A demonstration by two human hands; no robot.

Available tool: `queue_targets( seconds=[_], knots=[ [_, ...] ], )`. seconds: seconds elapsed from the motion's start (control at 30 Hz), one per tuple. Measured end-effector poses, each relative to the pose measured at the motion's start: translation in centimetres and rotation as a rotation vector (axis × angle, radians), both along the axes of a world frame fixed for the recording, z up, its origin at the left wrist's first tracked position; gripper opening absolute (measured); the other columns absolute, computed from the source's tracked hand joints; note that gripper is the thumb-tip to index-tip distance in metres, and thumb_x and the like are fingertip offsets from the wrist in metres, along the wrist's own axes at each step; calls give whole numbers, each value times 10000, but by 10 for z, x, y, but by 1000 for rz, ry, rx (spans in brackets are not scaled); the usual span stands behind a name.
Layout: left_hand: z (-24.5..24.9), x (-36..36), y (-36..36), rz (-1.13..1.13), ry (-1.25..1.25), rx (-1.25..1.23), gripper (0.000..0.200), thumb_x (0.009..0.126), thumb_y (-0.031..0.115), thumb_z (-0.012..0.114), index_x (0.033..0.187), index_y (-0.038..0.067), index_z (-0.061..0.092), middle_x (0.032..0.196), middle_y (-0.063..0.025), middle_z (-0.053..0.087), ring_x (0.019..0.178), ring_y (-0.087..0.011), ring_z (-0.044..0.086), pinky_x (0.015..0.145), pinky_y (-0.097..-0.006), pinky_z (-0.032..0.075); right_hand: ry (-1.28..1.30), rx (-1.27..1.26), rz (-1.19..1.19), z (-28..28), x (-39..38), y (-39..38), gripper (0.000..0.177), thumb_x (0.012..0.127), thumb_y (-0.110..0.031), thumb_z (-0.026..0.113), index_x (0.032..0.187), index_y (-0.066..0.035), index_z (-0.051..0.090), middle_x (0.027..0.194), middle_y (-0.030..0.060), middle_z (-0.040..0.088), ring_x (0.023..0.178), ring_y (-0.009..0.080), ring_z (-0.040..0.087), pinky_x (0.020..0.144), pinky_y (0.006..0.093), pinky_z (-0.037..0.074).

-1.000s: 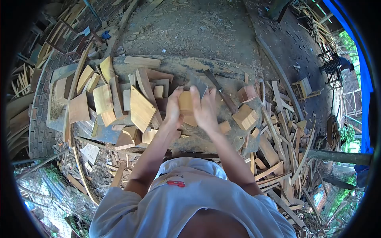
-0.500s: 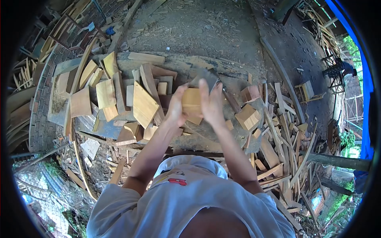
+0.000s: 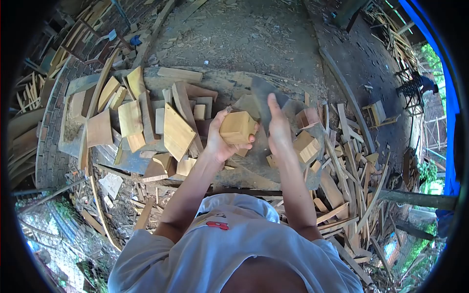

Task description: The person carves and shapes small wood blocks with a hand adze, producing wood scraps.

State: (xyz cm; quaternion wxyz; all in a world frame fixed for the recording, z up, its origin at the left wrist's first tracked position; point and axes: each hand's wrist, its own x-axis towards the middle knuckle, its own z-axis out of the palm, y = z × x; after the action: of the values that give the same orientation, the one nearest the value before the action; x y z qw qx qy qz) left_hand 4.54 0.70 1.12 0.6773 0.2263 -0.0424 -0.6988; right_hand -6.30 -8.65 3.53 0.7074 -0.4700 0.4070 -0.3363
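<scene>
My left hand [image 3: 220, 138] is wrapped round a chunky yellowish wooden block [image 3: 235, 127], with fingertips showing on its right side. The block has cut, angled faces and is held above the workbench [image 3: 254, 173]. Just right of it, my right hand [image 3: 278, 129] is closed with the thumb pointing up, against a flat dark grey blade-like tool [image 3: 263, 93]. Motion smears this tool, and its handle is hidden. Another wooden block [image 3: 306, 146] lies beside my right wrist. A pale angled board [image 3: 178, 131] lies to the left of my left hand.
Cut wood pieces crowd the left of the bench, among them a square brown board [image 3: 99, 128]. A reddish block [image 3: 307, 118] sits at its right end. Long offcuts [image 3: 337, 195] pile up beyond that end. A small wooden stool [image 3: 377, 113] stands farther right.
My right hand has come off the block and moved slightly right. The block has turned in my left hand. The wooden-handled tool no longer shows lying on the bench at the right.
</scene>
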Motion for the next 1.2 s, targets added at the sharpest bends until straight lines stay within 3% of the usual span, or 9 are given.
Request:
queue_targets(
  seconds=[0.13,0.17,0.37,0.5,0.57,0.7,0.87,1.03,1.2],
  knots=[
    [-1,3,3,99,-76,163,436,910,453,357,1141,109,491,1024,-111,586,875,-274,613,619,-432,546,483,-312,136,7,1,30,659,921,-482,425,1245,91,423,1218,215,490,1050,269,471,897,369,400],
    [-7,4,-1,95,-72,161,436,910,453,357,1141,109,491,1024,-111,586,875,-274,613,619,-432,546,553,-888,170,16,3,46,524,945,-402,395,1252,17,466,1220,171,503,985,324,449,918,367,371],
    [-13,-12,-5,256,-352,288,385,908,409,424,1169,129,468,1014,-52,555,964,-172,552,834,-359,466,614,-746,212,6,5,26,426,946,-339,400,1268,-78,499,1223,113,514,935,321,426,892,387,377],
    [-29,9,-11,257,-325,271,316,929,414,400,1025,126,488,951,-72,577,889,-181,587,797,-351,484,537,-939,275,-7,-2,53,508,950,-414,368,1240,-14,487,1244,186,468,994,333,418,923,398,345],
    [-5,-1,-6,210,-408,323,401,933,482,360,1023,109,472,906,-84,583,876,-214,600,753,-365,511,403,-382,176,-29,-3,32,557,945,-458,357,1230,5,478,1235,223,455,1066,362,402,954,409,312],
    [-15,-6,-4,57,-328,148,488,942,513,317,1042,63,478,915,-102,585,919,-245,600,657,-416,569,411,-352,-11,-60,-15,-8,587,927,-491,382,1236,0,470,1216,240,470,1119,388,383,975,406,293],
    [-11,4,-3,40,-460,-13,404,976,448,275,1216,154,414,1090,-103,528,979,-234,570,769,-422,528,1072,-621,234,-88,-33,-5,630,897,-533,398,1372,-120,361,1373,72,378,1189,331,369,936,591,259],
    [-25,11,-7,97,-577,56,478,969,464,290,1267,113,418,1105,-85,544,1051,-178,528,931,-341,426,1054,-597,251,-64,-42,2,653,901,-551,377,1402,-137,314,1371,99,377,1219,342,347,983,581,227],
    [-6,-5,-8,-4,-720,8,536,974,455,294,1285,28,387,1184,-97,483,1084,-164,499,920,-303,420,352,-759,360,-9,-46,19,686,852,-437,552,1405,-123,294,1320,154,405,1253,334,356,1026,423,294]
  ],
)
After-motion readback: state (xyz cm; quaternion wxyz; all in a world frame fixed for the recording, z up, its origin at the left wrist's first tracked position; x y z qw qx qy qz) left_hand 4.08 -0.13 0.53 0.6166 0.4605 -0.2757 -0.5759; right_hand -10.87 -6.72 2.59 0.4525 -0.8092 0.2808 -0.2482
